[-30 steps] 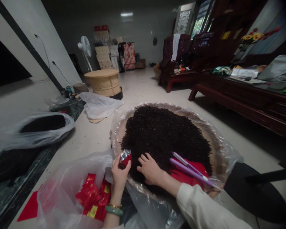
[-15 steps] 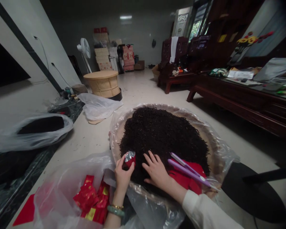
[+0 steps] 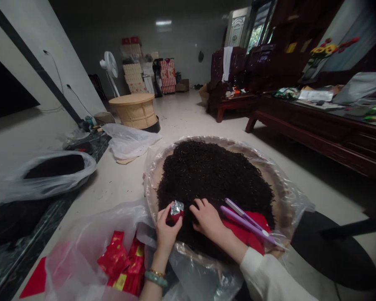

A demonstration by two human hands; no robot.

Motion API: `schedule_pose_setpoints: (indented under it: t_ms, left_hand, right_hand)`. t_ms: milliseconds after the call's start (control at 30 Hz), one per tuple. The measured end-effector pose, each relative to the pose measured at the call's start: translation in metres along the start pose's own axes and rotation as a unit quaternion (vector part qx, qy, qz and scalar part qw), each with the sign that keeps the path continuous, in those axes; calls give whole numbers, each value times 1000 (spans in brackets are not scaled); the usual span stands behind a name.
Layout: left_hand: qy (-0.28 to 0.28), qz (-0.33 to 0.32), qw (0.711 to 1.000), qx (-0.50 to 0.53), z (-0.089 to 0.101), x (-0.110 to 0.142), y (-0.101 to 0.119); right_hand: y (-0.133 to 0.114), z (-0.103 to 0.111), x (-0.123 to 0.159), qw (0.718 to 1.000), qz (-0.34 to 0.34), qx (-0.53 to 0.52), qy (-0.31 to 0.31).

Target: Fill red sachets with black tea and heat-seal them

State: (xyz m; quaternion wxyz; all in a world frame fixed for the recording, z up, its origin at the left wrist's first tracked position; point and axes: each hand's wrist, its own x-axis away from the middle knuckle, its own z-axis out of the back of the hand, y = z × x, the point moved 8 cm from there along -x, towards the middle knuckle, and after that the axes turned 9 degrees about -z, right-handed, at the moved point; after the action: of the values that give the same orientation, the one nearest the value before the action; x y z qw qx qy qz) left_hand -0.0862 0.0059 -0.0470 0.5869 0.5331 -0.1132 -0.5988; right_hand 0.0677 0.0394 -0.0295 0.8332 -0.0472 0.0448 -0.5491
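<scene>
My left hand (image 3: 167,229) grips a small red foil packet (image 3: 176,212), its silvery inner side showing at the open top. The packet is held upright over the near left part of a heap of dark, dry tea leaves (image 3: 216,171). To its right, my right hand (image 3: 207,219) rests on the leaves, palm down, fingers half curled and still apart, with the tips touching the heap. Whether any leaves are under the palm is hidden. A purple hair-straightener-like clamp (image 3: 249,225) lies beside this hand, on red packets (image 3: 246,238). The heap fills a round tray lined with clear plastic (image 3: 285,188).
Left of the tray, a clear plastic bag (image 3: 78,238) holds several red and gold packets (image 3: 114,259). Another bag of dark leaves (image 3: 58,166) sits by the wall. A black round stand base (image 3: 332,251) is at right, below a long dark wooden table (image 3: 316,138).
My left hand has moved slightly right with the packet, nearer my right hand. The right hand's fingers, spread before, have curled down into the leaves.
</scene>
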Motion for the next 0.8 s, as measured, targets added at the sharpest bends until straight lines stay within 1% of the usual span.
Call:
schedule_pose_setpoints:
  t_ms: [67, 133, 200, 267, 333, 400, 467, 533, 567, 633, 733, 800]
  left_hand:
    - [-2, -3, 1000, 1, -1, 1, 2]
    - [-4, -3, 1000, 2, -2, 2, 3]
    - [-12, -1, 1000, 5, -3, 3, 4]
    - [-21, -2, 1000, 8, -5, 4, 5]
    - [-23, -5, 1000, 7, -6, 4, 7]
    - [-22, -11, 1000, 1, -7, 4, 9]
    - [-23, -16, 1000, -5, -9, 4, 12]
    - [-31, -18, 999, -10, -12, 4, 15]
    - [-36, -17, 999, -11, -14, 4, 16]
    - [-45, -16, 999, -11, -17, 3, 19]
    - [-49, -18, 999, -10, -21, 1, 22]
    - [-51, -24, 998, -13, -23, -1, 24]
  right_hand:
    - [-6, -3, 4, 1000, 16, 19, -19]
    - [-7, -3, 6, 999, 18, 11, -27]
    - [0, 2, 5, 999, 1, -43, -21]
    - [12, 9, 2, 989, -21, -148, 3]
    - [29, 17, -3, 960, -48, -272, 44]
    - [46, 21, -8, 921, -74, -376, 77]
    - [57, 20, -12, 886, -96, -447, 76]
    - [60, 22, -15, 868, -102, -483, 56]
    - [58, 27, -15, 867, -96, -486, 51]
    - [50, 42, -15, 879, -69, -468, 59]
    - [29, 64, -13, 903, -14, -424, 73]
    - [15, 72, -12, 913, 9, -403, 67]
